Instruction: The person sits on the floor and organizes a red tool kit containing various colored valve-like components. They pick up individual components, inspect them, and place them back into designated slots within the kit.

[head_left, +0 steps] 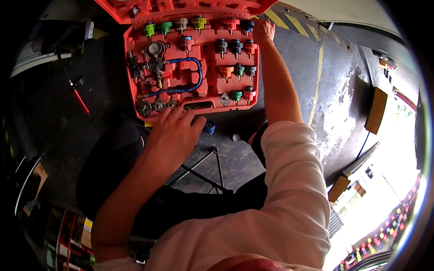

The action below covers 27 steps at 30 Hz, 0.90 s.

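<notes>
Scuffed dark floor (298,54) spreads beneath us, with yellow stripes (296,23) beyond our right hand (266,30). Between our hands sits the open red case (242,108), its near edge under the fingers of our left hand (176,131), its far right corner at our right hand. We hold the left hand loose and wide, thumb well apart from the fingers; we cannot tell whether the right one grips anything, as its fingers are poorly seen. Just left of our right hand stands a dark blue adapter (247,27), then a red adapter (231,24). Just ahead of our left fingertips lie round metal caps (158,105); farther beyond them are a blue hose (199,74) and a round gauge (155,48). Right of our left thumb, a blue cap (210,128) rests on the floor. Nearer to us stand thin metal legs (219,165); well left of that hand lies a slim red tool (81,100).
</notes>
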### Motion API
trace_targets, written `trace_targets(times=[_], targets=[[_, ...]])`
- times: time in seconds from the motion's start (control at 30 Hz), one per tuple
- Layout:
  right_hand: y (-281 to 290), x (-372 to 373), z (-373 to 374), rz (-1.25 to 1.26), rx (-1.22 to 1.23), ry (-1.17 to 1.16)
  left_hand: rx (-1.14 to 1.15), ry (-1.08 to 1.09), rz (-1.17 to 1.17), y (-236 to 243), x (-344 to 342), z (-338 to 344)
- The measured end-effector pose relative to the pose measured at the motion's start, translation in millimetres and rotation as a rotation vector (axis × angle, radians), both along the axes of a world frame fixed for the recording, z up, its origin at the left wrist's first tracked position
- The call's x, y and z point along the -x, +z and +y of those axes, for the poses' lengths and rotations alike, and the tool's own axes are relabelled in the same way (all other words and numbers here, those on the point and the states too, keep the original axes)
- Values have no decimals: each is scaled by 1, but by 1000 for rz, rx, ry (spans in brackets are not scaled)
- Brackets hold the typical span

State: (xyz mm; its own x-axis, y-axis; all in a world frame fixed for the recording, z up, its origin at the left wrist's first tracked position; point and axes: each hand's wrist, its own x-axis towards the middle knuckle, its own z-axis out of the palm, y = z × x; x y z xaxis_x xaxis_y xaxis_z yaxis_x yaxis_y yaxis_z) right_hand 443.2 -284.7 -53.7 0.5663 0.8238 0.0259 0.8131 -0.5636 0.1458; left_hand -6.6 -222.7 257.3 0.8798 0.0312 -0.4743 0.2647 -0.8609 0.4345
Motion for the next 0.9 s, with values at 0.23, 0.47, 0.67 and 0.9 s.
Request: trace_targets(times=[0.23,0.47,0.67,0.9], targets=[[-8,-9,-2,-34,-15,47,23,-7,-45,7,0,-5],[0,-6,-1,21,29,22,3,-8,-38,4,-1,-6],[16,-9,-3,353,102,-65,7,-16,-51,1,-3,-5],[0,-17,-5,314,79,1,27,-6,-61,-1,-8,-3]])
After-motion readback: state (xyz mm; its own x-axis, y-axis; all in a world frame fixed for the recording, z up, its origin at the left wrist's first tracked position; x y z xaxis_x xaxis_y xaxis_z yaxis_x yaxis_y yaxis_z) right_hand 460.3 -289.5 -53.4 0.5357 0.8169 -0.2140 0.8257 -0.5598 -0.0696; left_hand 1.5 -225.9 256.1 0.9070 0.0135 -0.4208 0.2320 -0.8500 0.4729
